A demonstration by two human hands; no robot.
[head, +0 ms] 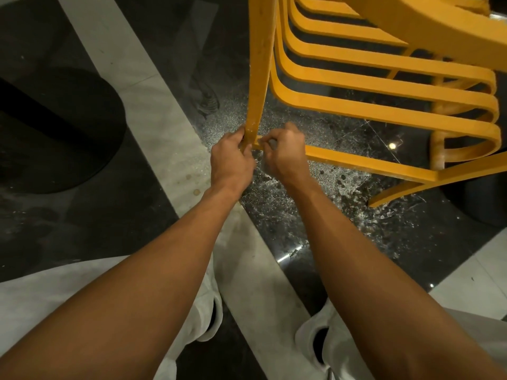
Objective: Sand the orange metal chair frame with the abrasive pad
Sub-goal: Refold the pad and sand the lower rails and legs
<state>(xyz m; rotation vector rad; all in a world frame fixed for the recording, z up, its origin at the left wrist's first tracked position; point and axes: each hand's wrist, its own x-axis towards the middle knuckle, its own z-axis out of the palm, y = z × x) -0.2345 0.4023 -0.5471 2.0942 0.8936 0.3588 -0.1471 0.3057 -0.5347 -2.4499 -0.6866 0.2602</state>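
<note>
The orange metal chair frame (356,86) lies tipped over the dark speckled floor, its curved slats fanning to the right. One long bar runs down to a corner joint at the centre. My left hand (231,157) grips that bar just above the joint. My right hand (284,152) is curled at the joint, fingers pinched against the crossbar, with a small grey patch showing between them that may be the abrasive pad (272,144). Most of the pad is hidden by the fingers.
A pale floor stripe (153,111) crosses diagonally under my arms. A large black round shape (55,133) lies at the left. My white trouser legs and dark shoes stand at the bottom. A dark round object (488,204) sits at the right edge.
</note>
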